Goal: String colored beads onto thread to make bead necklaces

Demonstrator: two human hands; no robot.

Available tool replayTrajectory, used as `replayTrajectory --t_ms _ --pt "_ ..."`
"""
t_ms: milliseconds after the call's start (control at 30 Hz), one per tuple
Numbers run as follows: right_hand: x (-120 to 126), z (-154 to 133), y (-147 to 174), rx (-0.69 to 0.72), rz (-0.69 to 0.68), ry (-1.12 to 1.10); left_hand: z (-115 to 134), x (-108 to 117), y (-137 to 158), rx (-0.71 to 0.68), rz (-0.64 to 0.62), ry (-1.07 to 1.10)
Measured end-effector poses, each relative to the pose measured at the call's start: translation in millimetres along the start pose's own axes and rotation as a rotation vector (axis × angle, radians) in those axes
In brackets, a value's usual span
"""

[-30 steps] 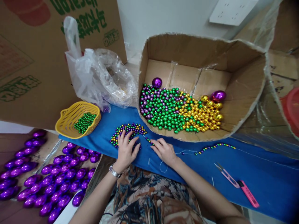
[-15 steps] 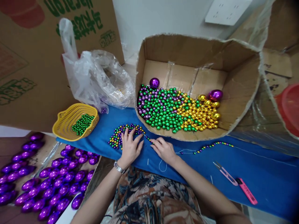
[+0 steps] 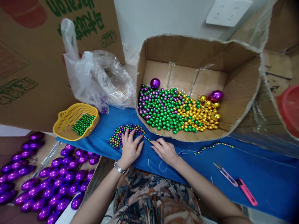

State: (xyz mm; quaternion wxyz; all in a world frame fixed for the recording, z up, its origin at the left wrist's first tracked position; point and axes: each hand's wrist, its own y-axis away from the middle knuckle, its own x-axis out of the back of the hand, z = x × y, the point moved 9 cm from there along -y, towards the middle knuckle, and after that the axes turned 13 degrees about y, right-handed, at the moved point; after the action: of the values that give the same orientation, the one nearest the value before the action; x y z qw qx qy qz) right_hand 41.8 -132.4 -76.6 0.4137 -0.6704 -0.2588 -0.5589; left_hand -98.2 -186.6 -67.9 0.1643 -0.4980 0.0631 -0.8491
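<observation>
Small purple, green and gold beads (image 3: 116, 137) lie in a loose pile on the blue cloth. My left hand (image 3: 130, 147) rests at the right part of this pile, fingers spread, fingertips touching the beads. To its right, my right hand (image 3: 165, 151) pinches a thin needle (image 3: 145, 137) that points toward the pile. A few beads (image 3: 148, 140) sit on the needle near my right fingertips. Pale thread (image 3: 163, 170) loops below my right hand. Farther right, a strung row of beads (image 3: 211, 146) lies on the cloth, its thread running on to the right.
A cut-open cardboard box (image 3: 243, 109) with larger beads stands behind my hands. A yellow basket (image 3: 63, 124) holds green beads, beside a clear plastic bag (image 3: 86, 81). Pink thread snips (image 3: 226, 175) and a pink cutter (image 3: 248, 193) lie right. Shiny purple ornaments (image 3: 63, 189) fill the lower left.
Both hands stay in nearly the same place. A little more of the needle's bare tip shows, with its beads nearer my right fingertips.
</observation>
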Motion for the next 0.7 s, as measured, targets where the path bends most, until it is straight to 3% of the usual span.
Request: replayTrajectory --t_ms 533,700 --pt "-12.2 -6.7 -6.6 -0.034 -0.038 0.005 7.5 1.6 3.7 -0.033 -0.005 0.069" --pt "-11.4 -12.8 -9.9 -0.027 -0.014 -0.056 -7.9 15.1 4.1 0.017 0.068 0.023"
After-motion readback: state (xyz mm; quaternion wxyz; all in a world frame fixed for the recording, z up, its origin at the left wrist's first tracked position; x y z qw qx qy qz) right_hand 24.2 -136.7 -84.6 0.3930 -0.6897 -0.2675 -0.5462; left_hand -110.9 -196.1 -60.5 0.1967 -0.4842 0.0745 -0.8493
